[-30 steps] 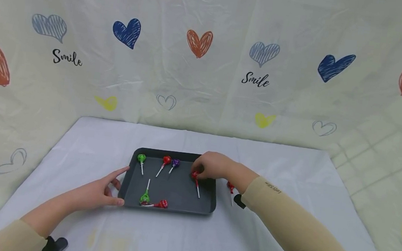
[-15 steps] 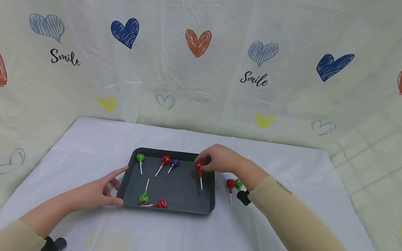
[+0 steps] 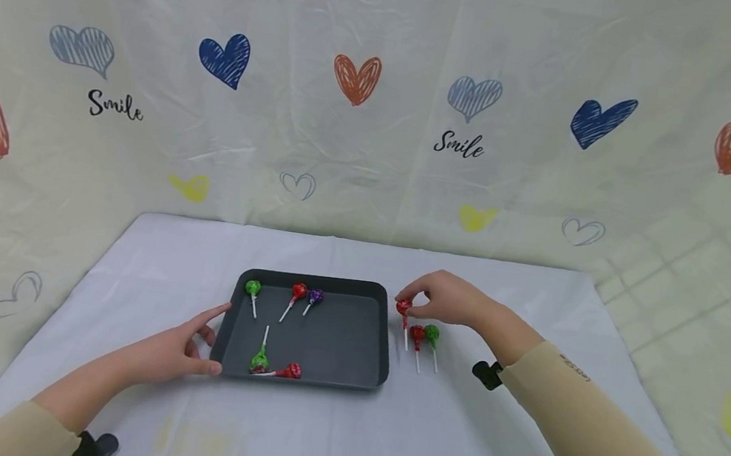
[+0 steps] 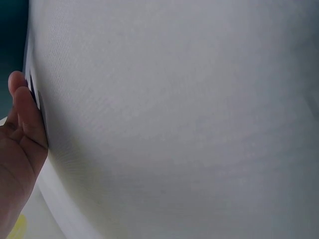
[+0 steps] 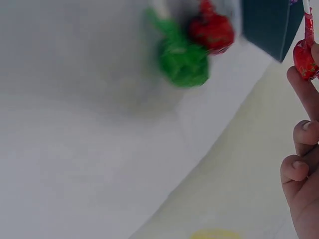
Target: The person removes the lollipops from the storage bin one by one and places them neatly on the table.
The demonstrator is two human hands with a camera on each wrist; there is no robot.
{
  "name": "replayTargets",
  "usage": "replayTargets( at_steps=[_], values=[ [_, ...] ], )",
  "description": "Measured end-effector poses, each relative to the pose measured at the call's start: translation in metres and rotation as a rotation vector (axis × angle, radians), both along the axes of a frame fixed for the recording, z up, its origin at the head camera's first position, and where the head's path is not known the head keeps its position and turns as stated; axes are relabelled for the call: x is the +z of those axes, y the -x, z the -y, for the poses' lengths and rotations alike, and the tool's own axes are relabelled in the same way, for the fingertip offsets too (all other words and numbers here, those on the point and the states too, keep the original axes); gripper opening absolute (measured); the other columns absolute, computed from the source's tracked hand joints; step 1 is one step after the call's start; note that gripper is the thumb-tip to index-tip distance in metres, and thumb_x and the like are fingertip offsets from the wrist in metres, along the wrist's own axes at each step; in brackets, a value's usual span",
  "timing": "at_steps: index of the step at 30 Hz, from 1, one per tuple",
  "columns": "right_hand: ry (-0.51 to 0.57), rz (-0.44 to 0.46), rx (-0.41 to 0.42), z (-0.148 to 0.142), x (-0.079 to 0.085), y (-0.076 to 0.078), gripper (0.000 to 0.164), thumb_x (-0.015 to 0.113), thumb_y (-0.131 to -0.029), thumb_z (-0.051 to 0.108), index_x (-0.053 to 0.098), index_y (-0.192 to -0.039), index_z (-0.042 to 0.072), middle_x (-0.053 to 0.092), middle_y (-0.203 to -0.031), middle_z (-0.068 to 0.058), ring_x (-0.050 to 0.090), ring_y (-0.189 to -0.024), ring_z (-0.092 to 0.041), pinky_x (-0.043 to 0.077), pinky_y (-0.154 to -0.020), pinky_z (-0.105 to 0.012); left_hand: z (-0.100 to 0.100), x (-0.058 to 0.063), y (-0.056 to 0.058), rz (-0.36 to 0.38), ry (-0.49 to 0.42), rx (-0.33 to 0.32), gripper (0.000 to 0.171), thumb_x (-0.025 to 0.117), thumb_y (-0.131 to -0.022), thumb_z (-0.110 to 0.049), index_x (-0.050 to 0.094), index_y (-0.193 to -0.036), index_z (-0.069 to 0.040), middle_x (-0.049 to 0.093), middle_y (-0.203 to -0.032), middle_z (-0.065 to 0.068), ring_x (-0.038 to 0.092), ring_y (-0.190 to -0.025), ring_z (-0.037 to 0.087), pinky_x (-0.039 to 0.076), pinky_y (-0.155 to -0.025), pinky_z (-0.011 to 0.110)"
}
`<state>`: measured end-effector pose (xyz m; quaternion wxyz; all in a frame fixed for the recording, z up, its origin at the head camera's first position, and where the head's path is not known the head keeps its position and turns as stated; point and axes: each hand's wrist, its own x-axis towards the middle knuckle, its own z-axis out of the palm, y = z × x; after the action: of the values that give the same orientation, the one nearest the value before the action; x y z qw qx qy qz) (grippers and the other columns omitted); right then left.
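In the head view my right hand (image 3: 448,298) pinches a red lollipop (image 3: 403,308) by its wrapped head, just right of the tray, with the stick pointing down. The right wrist view shows the same red lollipop (image 5: 305,59) between thumb and index finger. My left hand (image 3: 175,345) has thumb and index finger spread against the left rim of the dark grey tray (image 3: 341,337). Inside it, a green lollipop (image 3: 253,288), a red one (image 3: 299,292) and a purple one (image 3: 314,296) are along the back. Another green lollipop (image 3: 260,360) and a red one (image 3: 289,371) lie near its front edge.
Right of the tray, a red lollipop (image 3: 417,334) and a green lollipop (image 3: 432,333) lie side by side on the white tablecloth (image 3: 290,435). A pale curtain (image 3: 372,169) printed with hearts hangs behind the table.
My right hand has lifted the red lollipop from the tray's right part and carried it rightward past the rim. The left hand keeps its place at the tray.
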<state>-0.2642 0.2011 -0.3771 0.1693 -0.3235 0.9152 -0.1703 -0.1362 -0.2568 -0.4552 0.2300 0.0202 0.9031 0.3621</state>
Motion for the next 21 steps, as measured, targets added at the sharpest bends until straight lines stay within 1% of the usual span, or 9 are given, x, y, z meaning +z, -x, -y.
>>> replayTargets(
  at_steps=[5,10,11,15,18,21],
  values=[
    [-0.02,0.007,-0.052,-0.037,-0.003,-0.008,0.025,0.072,-0.091,0.02,0.075,-0.116,0.019,0.07,-0.107,0.009,0.063,-0.107,-0.026,0.05,-0.086,-0.04,0.0,0.001,-0.001,0.001,-0.002,0.003,0.112,0.086,-0.073,-0.045,0.016,-0.158,-0.028,0.05,-0.115,0.007,0.055,-0.079,0.019,0.045,-0.069,0.035],
    [-0.028,0.013,-0.112,-0.068,-0.011,-0.013,0.024,0.073,-0.09,0.02,0.076,-0.114,0.018,0.071,-0.109,0.007,0.063,-0.107,-0.026,0.052,-0.084,-0.038,0.0,0.003,-0.001,0.001,0.005,0.004,0.112,0.086,-0.073,-0.045,0.016,-0.158,-0.028,0.05,-0.116,0.008,0.055,-0.08,0.019,0.045,-0.069,0.035],
    [-0.027,0.009,-0.113,-0.072,-0.012,-0.013,0.024,0.073,-0.09,0.02,0.076,-0.114,0.018,0.071,-0.108,0.007,0.063,-0.106,-0.025,0.052,-0.083,-0.038,0.0,0.003,-0.001,0.0,0.008,0.005,0.112,0.086,-0.073,-0.044,0.016,-0.158,-0.028,0.05,-0.116,0.008,0.055,-0.08,0.019,0.045,-0.069,0.035],
    [-0.031,0.015,-0.13,-0.083,-0.019,-0.013,0.023,0.073,-0.09,0.019,0.076,-0.113,0.019,0.071,-0.108,0.008,0.063,-0.104,-0.024,0.051,-0.084,-0.039,0.0,0.003,-0.002,-0.003,0.013,0.003,0.112,0.087,-0.073,-0.043,0.016,-0.158,-0.027,0.051,-0.115,0.007,0.055,-0.079,0.019,0.045,-0.069,0.035],
    [-0.046,0.029,-0.138,-0.084,-0.023,-0.013,0.023,0.073,-0.09,0.018,0.076,-0.112,0.02,0.07,-0.107,0.008,0.062,-0.106,-0.025,0.051,-0.087,-0.041,-0.001,0.003,-0.002,-0.003,0.01,0.002,0.112,0.087,-0.073,-0.042,0.016,-0.158,-0.027,0.05,-0.115,0.007,0.055,-0.079,0.019,0.045,-0.069,0.035],
    [-0.059,0.046,-0.133,-0.082,-0.028,-0.011,0.022,0.073,-0.089,0.018,0.076,-0.111,0.021,0.07,-0.106,0.008,0.061,-0.105,-0.025,0.051,-0.088,-0.043,-0.001,0.003,-0.002,-0.001,0.001,0.004,0.111,0.087,-0.073,-0.042,0.017,-0.158,-0.027,0.05,-0.115,0.008,0.055,-0.08,0.019,0.046,-0.07,0.035]
  ],
)
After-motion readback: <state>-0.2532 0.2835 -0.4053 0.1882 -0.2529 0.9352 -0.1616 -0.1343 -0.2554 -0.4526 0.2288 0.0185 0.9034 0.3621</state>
